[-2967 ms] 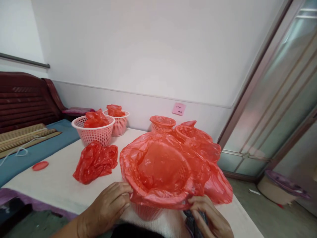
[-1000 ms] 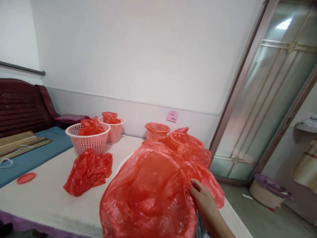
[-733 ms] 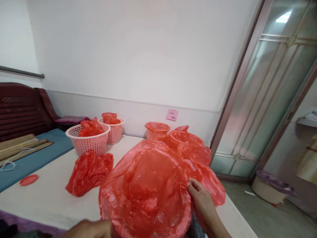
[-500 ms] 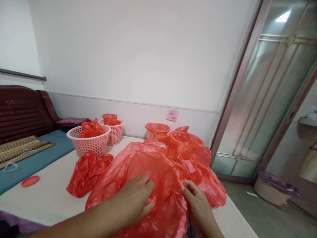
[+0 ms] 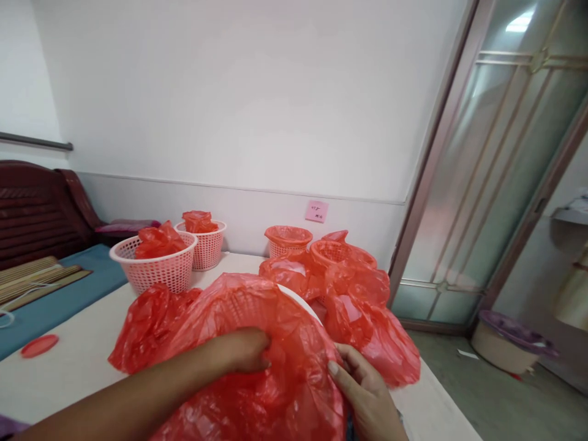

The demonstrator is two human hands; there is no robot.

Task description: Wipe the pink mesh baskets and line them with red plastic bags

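Note:
A large red plastic bag (image 5: pixel 275 398) spreads over a basket in front of me, with part of the white basket rim (image 5: pixel 301 301) uncovered at the far side. My left hand (image 5: pixel 250 350) reaches into the mouth of the bag against the plastic; its fingertips are hidden. At the right rim my right hand (image 5: pixel 361 383) pinches the bag's edge between thumb and fingers. A crumpled red bag (image 5: pixel 147 331) lies to the left of the basket.
Two pink baskets (image 5: pixel 158 272) with red bags inside stand at the back left. Bag-lined baskets (image 5: pixel 288 242) and a puffed red bag (image 5: pixel 372 340) are at the right. A red ring (image 5: pixel 40 346) lies on the white table (image 5: pixel 68 367). A bin (image 5: pixel 505 349) stands on the floor.
My left hand has pushed deeper into the bag, its fingers turning inward. The bag's far edge has slipped down, baring the white rim. My right hand stays at the right edge.

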